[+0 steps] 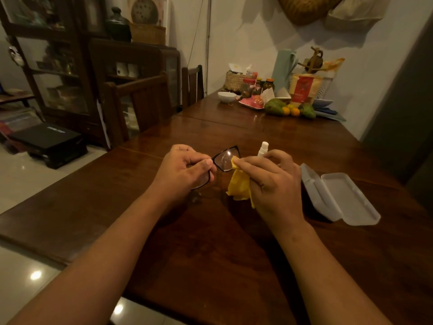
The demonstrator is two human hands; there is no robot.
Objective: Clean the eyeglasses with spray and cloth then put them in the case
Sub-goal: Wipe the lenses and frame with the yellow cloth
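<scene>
Wood, dark and polished, formed the table (210, 254), a hard surface beneath everything, and that hardness was the main hazard: anything dropped would have struck it with no cushioning. To the right lay the case (339, 198), pale plastic, lid thrown open, resting flat near the right forearm; a careless sweep of that arm could likely have shoved it toward the table's edge or knocked the lid shut. The right hand (274, 184) was clenched on the cloth (239, 186), fingertips pinching a yellow corner against the rim of one lens while the rest hung loose below. The left hand (180, 170) grasped the glasses (226, 158) by the frame, thumb and fingers curled round the nearer lens, holding them raised above the table between the two hands. That grip looked narrow, so hard rubbing from the right could probably have twisted the frame, pushed the glasses out of the pinch, or left fingerprints on the covered lens. The dangling cloth might also have dragged on the table and picked up grit, which would scratch a lens. Smallest, the spray (263, 148) stood upright just behind the right hand's knuckles, its white top showing; whether they touched could not be told, but a backward stroke might well have tipped it.
</scene>
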